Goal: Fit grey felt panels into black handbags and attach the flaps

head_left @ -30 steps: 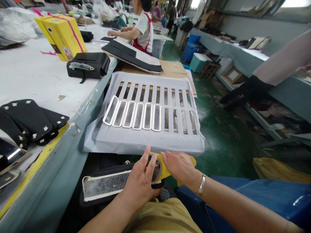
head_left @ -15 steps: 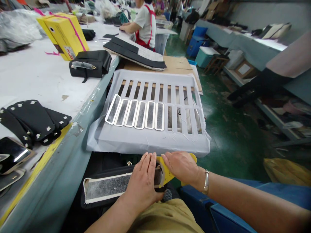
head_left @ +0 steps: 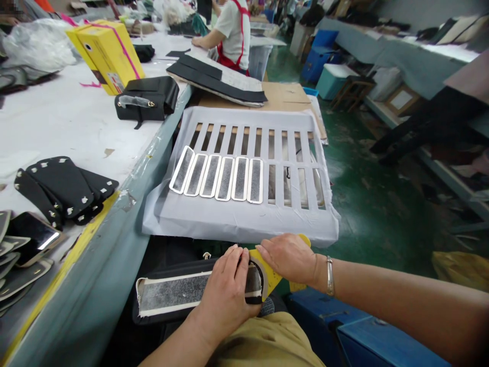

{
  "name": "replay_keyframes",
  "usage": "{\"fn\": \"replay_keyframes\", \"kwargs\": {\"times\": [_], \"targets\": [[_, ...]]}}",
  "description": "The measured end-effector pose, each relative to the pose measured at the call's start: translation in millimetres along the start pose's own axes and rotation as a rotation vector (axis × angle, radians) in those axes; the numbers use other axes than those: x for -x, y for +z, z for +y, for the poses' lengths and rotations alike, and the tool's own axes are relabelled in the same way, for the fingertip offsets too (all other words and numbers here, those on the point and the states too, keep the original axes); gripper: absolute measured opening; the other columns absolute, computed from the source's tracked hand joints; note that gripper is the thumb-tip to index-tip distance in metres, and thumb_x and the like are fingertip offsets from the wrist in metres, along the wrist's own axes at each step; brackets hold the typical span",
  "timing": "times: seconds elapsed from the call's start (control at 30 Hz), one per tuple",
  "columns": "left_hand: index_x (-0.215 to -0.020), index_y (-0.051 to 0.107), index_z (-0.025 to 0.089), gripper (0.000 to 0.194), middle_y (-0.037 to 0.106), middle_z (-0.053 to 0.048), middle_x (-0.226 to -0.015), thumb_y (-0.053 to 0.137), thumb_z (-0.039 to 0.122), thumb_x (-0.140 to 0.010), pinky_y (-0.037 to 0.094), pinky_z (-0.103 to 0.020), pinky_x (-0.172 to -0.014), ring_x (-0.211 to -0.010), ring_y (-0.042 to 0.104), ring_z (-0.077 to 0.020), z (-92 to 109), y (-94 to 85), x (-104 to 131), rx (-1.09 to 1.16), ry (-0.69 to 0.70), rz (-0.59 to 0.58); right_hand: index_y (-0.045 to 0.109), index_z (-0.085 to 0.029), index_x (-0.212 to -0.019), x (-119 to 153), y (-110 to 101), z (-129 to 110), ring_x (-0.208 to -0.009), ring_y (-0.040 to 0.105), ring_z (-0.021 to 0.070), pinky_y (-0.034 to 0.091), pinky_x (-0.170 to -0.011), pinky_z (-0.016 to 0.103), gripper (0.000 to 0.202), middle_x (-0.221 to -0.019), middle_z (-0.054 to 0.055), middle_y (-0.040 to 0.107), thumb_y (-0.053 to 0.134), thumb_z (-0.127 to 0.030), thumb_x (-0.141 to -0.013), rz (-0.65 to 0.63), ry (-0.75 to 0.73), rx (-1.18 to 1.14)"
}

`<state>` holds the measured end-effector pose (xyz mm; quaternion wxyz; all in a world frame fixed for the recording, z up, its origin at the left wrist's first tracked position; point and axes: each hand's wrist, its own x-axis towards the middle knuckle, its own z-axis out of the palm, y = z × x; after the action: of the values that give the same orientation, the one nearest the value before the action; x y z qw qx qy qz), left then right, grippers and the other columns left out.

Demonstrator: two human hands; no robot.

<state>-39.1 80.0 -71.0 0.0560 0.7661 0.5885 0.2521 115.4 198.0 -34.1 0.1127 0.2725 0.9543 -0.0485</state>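
A long black bag piece (head_left: 168,316) lies low in the middle of the head view, with a speckled grey strip (head_left: 178,294) edged in cream along its top. My left hand (head_left: 227,290) lies across this piece near its right end, fingers together over the top, gripping it. My right hand (head_left: 288,257) is closed around a flat yellow tool (head_left: 269,275). The tool's curved edge sits against the right end of the black piece. My palm hides most of the tool, and its exact kind cannot be told.
Just ahead stands a slotted rack covered in pale cloth (head_left: 237,219), with several cream-edged grey strips (head_left: 225,178) on it. At left, a table (head_left: 76,122) bears black bag parts (head_left: 63,188), a black bag (head_left: 147,99) and a yellow box (head_left: 105,56). A co-worker (head_left: 233,35) is beyond.
The view has shifted slightly, so the surroundings sit a little further right. The yellow tool's curved edge now fits closer around the right end of the black piece, both hands keeping their hold.
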Motion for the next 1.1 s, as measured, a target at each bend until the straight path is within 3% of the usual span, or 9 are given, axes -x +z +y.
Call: {"fn": "replay_keyframes", "kwargs": {"times": [0.27,0.57,0.77,0.93,0.97,1.1], "targets": [[-0.117,0.055,-0.001,0.059,0.056,-0.022,-0.114,0.06,0.029,-0.066,0.045,-0.046,-0.096,-0.11,0.051,-0.0328,-1.6,-0.1,2.9,-0.017,0.063,0.015,0.058,-0.018,-0.08,8.4,10.3,-3.6,-0.062,0.061,0.0173,0.03,-0.053,0.028,0.04,-0.07,0.003,0.066,0.025,-0.033,-0.096,0.03,-0.001,-0.022],[-0.113,0.059,0.001,0.053,0.06,-0.021,-0.114,0.054,0.016,-0.062,0.046,-0.045,-0.096,-0.109,0.053,-0.0315,3.1,-6.2,10.7,-0.056,0.111,0.009,0.061,-0.02,-0.08,36.7,6.3,-51.4,-0.065,0.066,0.0206,0.038,-0.054,0.027,0.056,-0.07,0.007,0.068,0.012,-0.039,-0.096,-0.005,0.378,-0.155],[-0.126,0.047,0.004,0.062,0.056,-0.019,-0.123,0.048,0.008,-0.063,0.043,-0.045,-0.099,-0.116,0.05,-0.0292,7.9,-8.8,19.6,-0.155,0.043,-0.007,0.064,-0.02,-0.081,40.0,-3.8,-62.5,-0.068,0.066,0.022,0.043,-0.058,0.028,0.062,-0.074,0.009,0.069,0.007,-0.041,-0.096,-0.037,0.44,-0.219],[-0.132,0.036,0.002,0.072,0.048,-0.025,-0.13,0.06,0.027,-0.069,0.044,-0.044,-0.097,-0.119,0.048,-0.0317,4.1,-6.4,20.9,-0.085,-0.031,0.09,0.061,-0.014,-0.091,41.2,1.8,-37.5,-0.069,0.061,0.0182,0.042,-0.06,0.026,0.046,-0.078,0.009,0.066,0.02,-0.036,-0.096,-0.135,0.083,-0.375],[-0.132,0.037,0.004,0.074,0.048,-0.024,-0.13,0.063,0.033,-0.069,0.044,-0.045,-0.096,-0.118,0.048,-0.0322,2.6,-5.7,19.9,-0.063,-0.037,0.084,0.061,-0.014,-0.088,42.5,4.7,-32.5,-0.066,0.059,0.0164,0.042,-0.058,0.025,0.049,-0.075,0.008,0.064,0.018,-0.037,-0.096,-0.139,0.064,-0.436],[-0.128,0.045,0.009,0.079,0.055,-0.019,-0.125,0.07,0.048,-0.064,0.04,-0.048,-0.099,-0.115,0.051,-0.0316,0.7,-3.6,16.8,0.0,-0.062,-0.009,0.053,-0.017,-0.067,50.1,14.1,-25.3,-0.054,0.049,0.0131,0.041,-0.051,0.024,0.064,-0.061,0.002,0.055,0.004,-0.047,-0.095,-0.112,0.24,-0.694]]}}
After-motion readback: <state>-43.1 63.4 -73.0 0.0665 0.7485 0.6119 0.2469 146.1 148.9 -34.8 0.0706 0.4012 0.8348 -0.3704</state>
